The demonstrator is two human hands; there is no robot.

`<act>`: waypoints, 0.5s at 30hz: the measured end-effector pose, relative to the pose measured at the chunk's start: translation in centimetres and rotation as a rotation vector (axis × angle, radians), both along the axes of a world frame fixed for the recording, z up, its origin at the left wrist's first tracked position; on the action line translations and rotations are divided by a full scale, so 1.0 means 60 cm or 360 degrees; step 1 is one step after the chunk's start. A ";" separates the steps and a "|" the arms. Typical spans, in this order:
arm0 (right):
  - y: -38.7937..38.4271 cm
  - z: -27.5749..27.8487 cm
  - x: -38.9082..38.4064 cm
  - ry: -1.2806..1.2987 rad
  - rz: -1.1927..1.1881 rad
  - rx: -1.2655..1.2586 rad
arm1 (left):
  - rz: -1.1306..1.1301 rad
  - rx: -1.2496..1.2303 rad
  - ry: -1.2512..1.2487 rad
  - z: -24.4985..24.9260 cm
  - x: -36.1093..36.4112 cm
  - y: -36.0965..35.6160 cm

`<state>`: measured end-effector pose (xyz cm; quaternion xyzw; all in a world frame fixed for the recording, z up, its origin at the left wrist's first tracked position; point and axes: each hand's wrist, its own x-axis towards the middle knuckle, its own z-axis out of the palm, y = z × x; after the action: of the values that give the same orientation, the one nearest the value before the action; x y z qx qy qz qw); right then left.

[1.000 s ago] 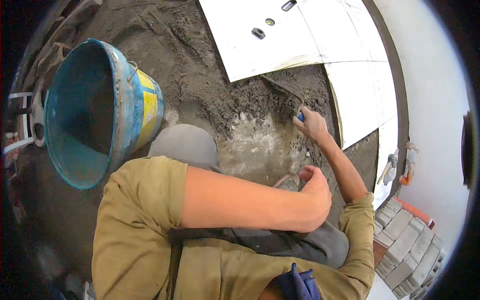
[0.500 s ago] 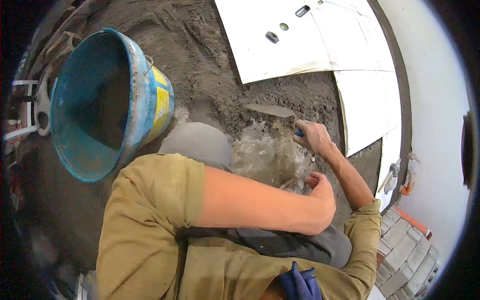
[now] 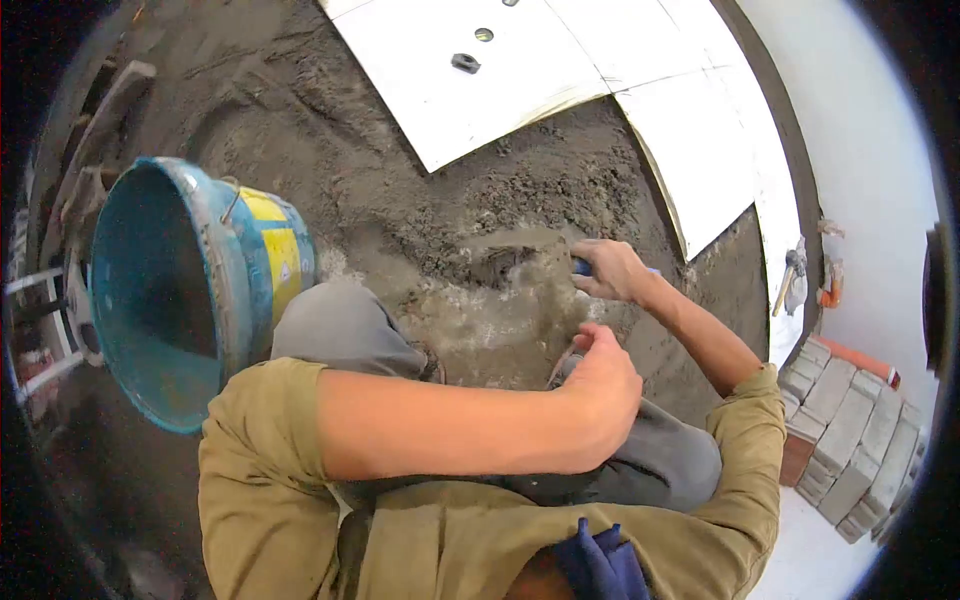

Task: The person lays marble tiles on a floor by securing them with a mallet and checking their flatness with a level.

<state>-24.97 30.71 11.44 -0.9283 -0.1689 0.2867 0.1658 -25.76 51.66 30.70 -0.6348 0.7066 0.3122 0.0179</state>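
Observation:
My right hand (image 3: 615, 272) is closed around the blue handle (image 3: 582, 266) of a mud-coated trowel, whose blade lies low over the grey mortar bed (image 3: 400, 220). My left forearm crosses in front of my body. Near my knee, my left hand (image 3: 602, 385) has loosely bent fingers, partly turned away, with nothing visible in them. Just ahead of it is a scraped, paler patch of floor (image 3: 480, 325). White tiles (image 3: 480, 90) border the mortar beyond my right hand.
A blue bucket (image 3: 225, 270) with a yellow label stands tipped toward me on the left. Small dark tools, one a black block (image 3: 466, 63), lie on the tiles. Stacked grey blocks (image 3: 850, 420) and a hammer-like tool (image 3: 785, 285) are by the white wall (image 3: 850, 150) at right.
The view has shifted, so the tiles and bucket appear further left. The trowel has turned or moved slightly within the mortar, still in my right hand. My left hand stays near my knee.

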 end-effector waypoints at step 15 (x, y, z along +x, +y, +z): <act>-0.025 0.077 0.089 -0.0563 0.0038 -0.0251 | -0.0025 -0.0015 -0.0097 -0.032 -0.011 -0.033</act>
<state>-19.60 29.22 16.04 -0.9723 -0.1835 0.1333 0.0570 -26.42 49.70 28.77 -0.6384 0.7122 0.2892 0.0389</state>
